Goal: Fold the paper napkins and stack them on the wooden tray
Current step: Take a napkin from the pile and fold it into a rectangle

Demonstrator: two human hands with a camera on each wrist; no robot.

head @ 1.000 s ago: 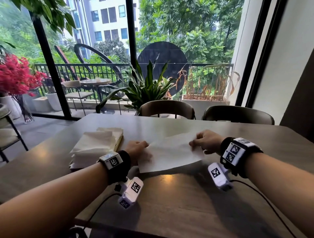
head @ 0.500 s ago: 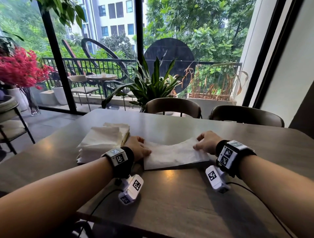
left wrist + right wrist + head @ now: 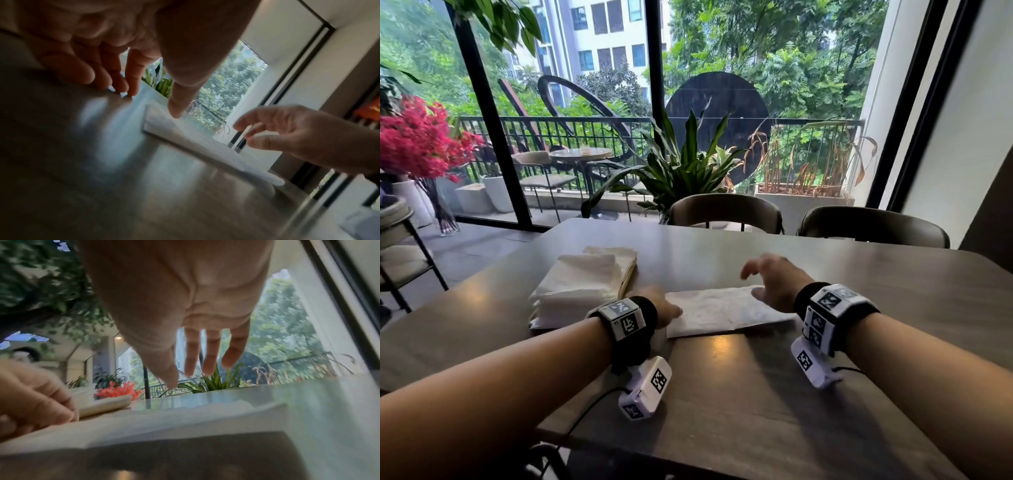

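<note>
A white paper napkin (image 3: 726, 310) lies folded in half into a long strip on the dark table (image 3: 722, 394). My left hand (image 3: 671, 310) rests at its left end; in the left wrist view the thumb (image 3: 175, 112) presses the napkin (image 3: 185, 134) corner and the fingertips touch the table. My right hand (image 3: 753, 282) hovers above the right end with fingers spread, holding nothing; its straight fingers (image 3: 191, 363) hang over the napkin (image 3: 185, 418). A pile of white napkins (image 3: 582, 284) covers the wooden tray (image 3: 629, 277) to the left.
Two brown chairs (image 3: 726, 212) stand at the table's far side, with a potted plant (image 3: 681, 168) and tall windows behind. Red flowers (image 3: 417, 140) and another chair (image 3: 400, 246) are at the left. Bare tabletop lies right of the napkin.
The napkin's far half came down toward me and now lies flat as a strip. My right hand let go and lifted with fingers spread. The left hand stayed at the left end.
</note>
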